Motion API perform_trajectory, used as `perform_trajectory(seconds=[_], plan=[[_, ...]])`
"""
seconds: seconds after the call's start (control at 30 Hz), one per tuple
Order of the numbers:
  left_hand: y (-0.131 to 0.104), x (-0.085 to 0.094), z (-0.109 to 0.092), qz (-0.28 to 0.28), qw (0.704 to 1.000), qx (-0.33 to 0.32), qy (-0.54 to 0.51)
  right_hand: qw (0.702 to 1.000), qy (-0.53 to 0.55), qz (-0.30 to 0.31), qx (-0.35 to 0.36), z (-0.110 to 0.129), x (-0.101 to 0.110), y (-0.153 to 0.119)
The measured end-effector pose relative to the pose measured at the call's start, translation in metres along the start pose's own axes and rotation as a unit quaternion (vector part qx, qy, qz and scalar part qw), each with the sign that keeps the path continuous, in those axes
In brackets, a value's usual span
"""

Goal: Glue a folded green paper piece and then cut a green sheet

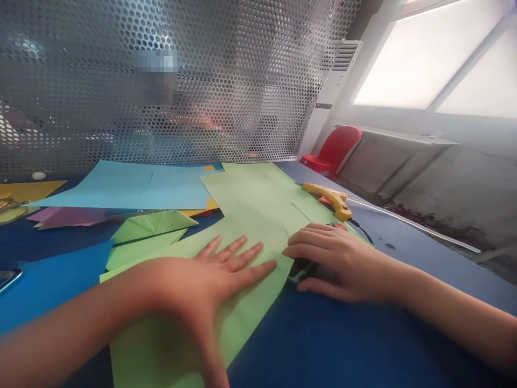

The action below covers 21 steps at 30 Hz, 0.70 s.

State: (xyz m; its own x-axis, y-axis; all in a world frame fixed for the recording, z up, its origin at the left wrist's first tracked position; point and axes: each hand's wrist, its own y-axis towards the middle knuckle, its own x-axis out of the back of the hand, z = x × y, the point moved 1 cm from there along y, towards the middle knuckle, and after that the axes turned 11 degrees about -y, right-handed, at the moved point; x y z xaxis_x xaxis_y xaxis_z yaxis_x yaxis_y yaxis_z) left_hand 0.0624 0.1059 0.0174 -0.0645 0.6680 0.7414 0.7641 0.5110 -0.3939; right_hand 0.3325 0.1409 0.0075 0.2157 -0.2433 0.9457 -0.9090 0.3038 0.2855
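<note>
My left hand [197,285] lies flat, fingers spread, on a large sheet of light green paper [258,215]. My right hand [343,264] is curled at the right edge of that sheet, fingertips on the paper and thumb lower down. Under its palm is something dark with a pale greenish edge [299,277], mostly hidden, which I cannot make out. Folded green paper [153,226] lies beyond my left forearm. Just past my right hand, a yellow glue gun [331,200] with a black cord rests on the right side of the sheet.
Light blue paper [141,183], pink paper [72,215] and blue paper [60,285] lie to the left, with part of a phone [8,279] at the edge. A perforated metal screen [242,81] stands behind the blue table [323,345]. A red chair [337,148] is beyond.
</note>
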Motion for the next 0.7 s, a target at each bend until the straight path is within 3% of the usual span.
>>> perform_trajectory(seconds=[0.43, 0.7], plan=[[0.002, 0.009, -0.01, 0.071, 0.994, 0.087, -0.007, 0.999, 0.013, -0.032, -0.001, 0.003, -0.004, -0.002], [0.0, 0.018, -0.004, 0.095, 0.99, 0.087, -0.066, 0.999, 0.021, -0.046, 0.002, 0.003, -0.008, -0.004]])
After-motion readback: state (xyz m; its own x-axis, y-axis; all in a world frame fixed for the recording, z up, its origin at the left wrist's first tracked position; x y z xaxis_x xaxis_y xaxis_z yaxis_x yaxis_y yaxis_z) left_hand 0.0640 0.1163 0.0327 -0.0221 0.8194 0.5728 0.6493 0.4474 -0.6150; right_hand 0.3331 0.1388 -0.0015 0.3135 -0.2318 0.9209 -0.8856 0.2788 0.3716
